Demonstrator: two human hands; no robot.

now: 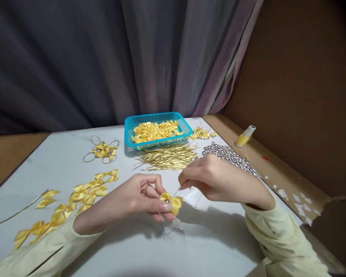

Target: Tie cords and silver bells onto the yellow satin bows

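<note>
Head view: gripping beaded ribbon bow (177, 204), near centre, in left hand (144, 196), pinching fine thread (176, 191) in right hand (212, 179); seemingly partway along, with looped bow cluster (98, 151) done, far left, loose bows (87, 194) waiting, near left.

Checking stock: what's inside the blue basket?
The blue basket holds a loose heap of small yellow ribbon pieces. Whatever lies beneath the top pieces is covered and can't be seen.

Head view, forward-down, seemingly near
</note>
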